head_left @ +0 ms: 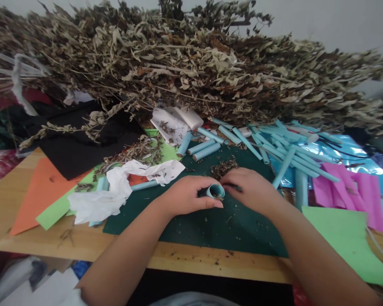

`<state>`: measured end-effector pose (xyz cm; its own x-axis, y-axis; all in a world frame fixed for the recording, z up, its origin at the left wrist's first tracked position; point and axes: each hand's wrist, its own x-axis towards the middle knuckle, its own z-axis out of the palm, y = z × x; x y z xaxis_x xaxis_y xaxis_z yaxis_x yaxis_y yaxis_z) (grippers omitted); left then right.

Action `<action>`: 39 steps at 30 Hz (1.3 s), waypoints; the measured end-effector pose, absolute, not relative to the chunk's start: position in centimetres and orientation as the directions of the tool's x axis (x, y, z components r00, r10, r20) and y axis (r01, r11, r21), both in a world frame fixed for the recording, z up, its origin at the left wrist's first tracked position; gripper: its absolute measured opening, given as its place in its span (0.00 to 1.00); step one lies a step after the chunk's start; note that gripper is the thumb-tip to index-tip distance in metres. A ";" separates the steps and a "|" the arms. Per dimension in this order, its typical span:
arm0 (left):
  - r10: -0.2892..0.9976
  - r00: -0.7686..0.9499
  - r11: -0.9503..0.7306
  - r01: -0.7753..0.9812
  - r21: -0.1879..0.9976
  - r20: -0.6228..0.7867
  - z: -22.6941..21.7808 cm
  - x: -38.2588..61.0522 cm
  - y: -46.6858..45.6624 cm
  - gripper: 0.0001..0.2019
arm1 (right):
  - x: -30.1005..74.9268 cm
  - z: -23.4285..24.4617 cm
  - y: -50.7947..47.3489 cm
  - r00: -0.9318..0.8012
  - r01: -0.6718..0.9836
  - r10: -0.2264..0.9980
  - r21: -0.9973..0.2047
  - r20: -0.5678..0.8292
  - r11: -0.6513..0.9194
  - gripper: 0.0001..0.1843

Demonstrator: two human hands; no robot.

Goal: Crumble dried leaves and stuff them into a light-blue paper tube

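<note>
My left hand (pixel 187 194) is wrapped round a light blue paper tube (pixel 215 191), its open end facing me with dried crumbs inside. My right hand (pixel 249 189) is pinched at the tube's mouth, fingers pressed together on something too small to make out. Both hands rest over a dark green sheet (pixel 207 225) on the wooden table (pixel 185 259). A small heap of crushed dried leaves (pixel 224 166) lies just beyond the tube.
A big pile of dried leafy branches (pixel 191 68) fills the back. Several rolled blue tubes (pixel 274 148) lie at right on shiny blue foil (pixel 351 155). Crumpled white tissue (pixel 115 191), orange (pixel 41 191), green (pixel 354 242), pink (pixel 354 187) and black (pixel 83 148) sheets surround the hands.
</note>
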<state>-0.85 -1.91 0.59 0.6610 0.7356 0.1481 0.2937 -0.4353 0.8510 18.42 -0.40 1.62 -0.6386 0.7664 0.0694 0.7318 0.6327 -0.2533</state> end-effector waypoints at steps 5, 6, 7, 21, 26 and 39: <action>0.736 0.657 -0.431 0.270 0.861 0.163 0.5 -1.0 -1.8 0.16 | 18.6 4.3 -1.2 -0.474 0.634 0.801 -0.491 0.364 0.598 0.05; 0.735 0.655 -0.437 0.262 0.860 0.175 0.4 -1.0 -1.8 0.15 | 18.3 4.9 -1.5 -0.510 0.583 0.771 -0.506 0.381 0.636 0.04; 0.732 0.654 -0.445 0.249 0.860 0.190 0.4 -1.0 -1.8 0.15 | 17.9 5.5 -1.8 -0.559 0.541 0.736 -0.505 0.381 0.672 0.04; 0.704 0.672 -0.470 0.200 0.859 0.229 0.3 -1.1 -1.9 0.14 | 17.8 6.2 -3.1 -0.758 0.503 0.546 -0.214 0.357 0.838 0.09; 0.703 0.675 -0.470 0.202 0.860 0.225 0.3 -1.1 -1.8 0.15 | 17.9 5.7 -3.3 -0.797 0.467 0.511 -0.207 0.323 0.859 0.08; 0.727 0.656 -0.445 0.224 0.867 0.203 0.3 -1.1 -1.8 0.15 | 17.5 5.2 -2.0 -0.773 0.487 0.594 -0.390 0.224 0.781 0.07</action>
